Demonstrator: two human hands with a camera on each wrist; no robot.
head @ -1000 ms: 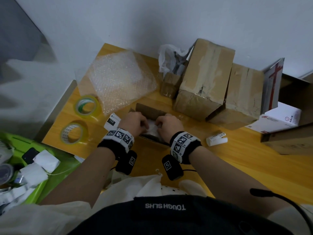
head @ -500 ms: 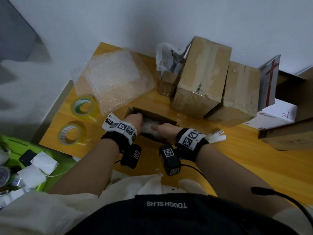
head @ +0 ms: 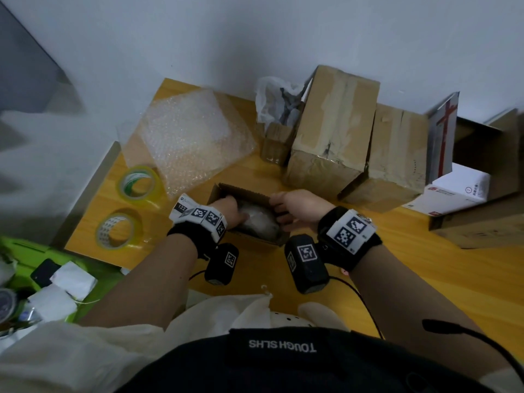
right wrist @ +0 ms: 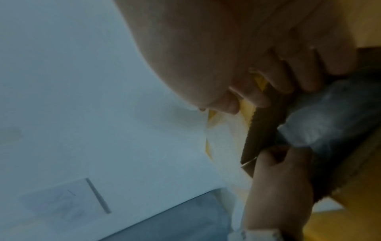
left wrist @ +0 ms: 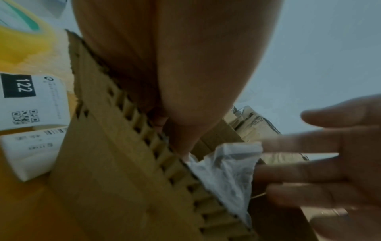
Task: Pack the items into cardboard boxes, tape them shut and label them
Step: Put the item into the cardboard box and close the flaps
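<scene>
surface point(head: 425, 279): wooden, carries everything; walls run along its far and left edges
taped cartons point(head: 334, 131): two sealed ones lean together at the far edge, likely finished and set out of the way
bubble wrap point(head: 192, 137): sheet lies flat at the far-left corner, probably kept near for padding
open box point(head: 241, 191): small, near the middle toward the near edge, flaps up; holds a wrapped item point(head: 261, 222) in greyish film
tape rolls point(head: 139, 182): two lie along the left edge, within reach for sealing
left hand point(head: 229, 211): reaches down inside the box onto the item; how its grip stands I cannot tell, fingers hidden
right hand point(head: 297, 211): fingers curled over the box's right wall, grip closed on it, seemingly to steady it while the item is seated
</scene>
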